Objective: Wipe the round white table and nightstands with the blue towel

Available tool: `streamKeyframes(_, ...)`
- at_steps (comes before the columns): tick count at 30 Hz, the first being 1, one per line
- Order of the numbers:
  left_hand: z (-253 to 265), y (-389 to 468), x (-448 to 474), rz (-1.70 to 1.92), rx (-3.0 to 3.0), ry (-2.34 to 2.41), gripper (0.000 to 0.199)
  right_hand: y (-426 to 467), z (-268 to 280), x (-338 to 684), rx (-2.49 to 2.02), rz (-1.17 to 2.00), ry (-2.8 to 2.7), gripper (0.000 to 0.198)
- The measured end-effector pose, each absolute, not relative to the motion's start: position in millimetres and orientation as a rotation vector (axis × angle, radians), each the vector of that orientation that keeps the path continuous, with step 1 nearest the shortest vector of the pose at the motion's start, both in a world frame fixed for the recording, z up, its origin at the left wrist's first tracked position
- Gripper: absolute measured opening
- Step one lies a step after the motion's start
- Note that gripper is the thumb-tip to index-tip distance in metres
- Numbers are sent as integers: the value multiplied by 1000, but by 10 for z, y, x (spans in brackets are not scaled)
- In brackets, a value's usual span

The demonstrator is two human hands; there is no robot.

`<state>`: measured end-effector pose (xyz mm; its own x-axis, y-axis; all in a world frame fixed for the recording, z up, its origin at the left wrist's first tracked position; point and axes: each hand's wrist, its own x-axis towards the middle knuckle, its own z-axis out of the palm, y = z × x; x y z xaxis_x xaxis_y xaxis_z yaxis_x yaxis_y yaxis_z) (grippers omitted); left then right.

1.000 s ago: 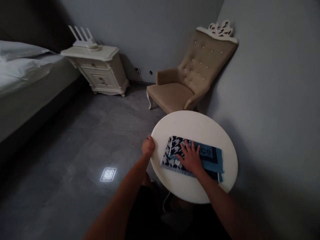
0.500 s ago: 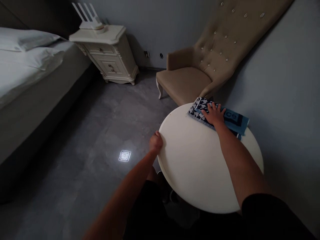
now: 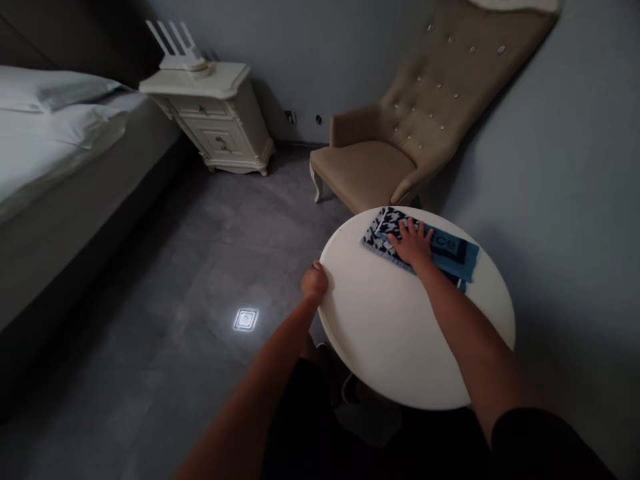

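A round white table (image 3: 400, 333) stands in front of me. A folded cloth (image 3: 453, 252), blue with a dark houndstooth end, lies flat on its far part. My right hand (image 3: 413, 243) presses palm-down on the cloth with fingers spread. My left hand (image 3: 314, 281) grips the table's left rim, fingers curled around the edge.
A beige tufted armchair (image 3: 400, 133) stands just beyond the table against the grey wall. A cream nightstand (image 3: 215, 120) with a white router (image 3: 175, 53) on it sits at the back left beside a bed (image 3: 60, 153). A bright light patch (image 3: 246, 319) marks the grey floor.
My right hand slid the cloth from the table's middle to its far edge, then drew it slightly back toward me. My left hand stayed on the rim.
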<state>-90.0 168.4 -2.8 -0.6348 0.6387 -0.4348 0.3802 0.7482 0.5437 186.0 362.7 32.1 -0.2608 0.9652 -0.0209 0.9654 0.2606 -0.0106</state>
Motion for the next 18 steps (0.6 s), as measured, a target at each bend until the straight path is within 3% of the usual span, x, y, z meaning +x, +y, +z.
streamKeyframes(13, 22, 1594, -899, 611, 788, 2291, 68, 559, 182, 1827, 1574, -181, 2713, 84)
streamKeyframes(18, 54, 1576, -890, 608, 798, 2285, 69, -89, 195, 1889, 1532, -303, 2715, 84)
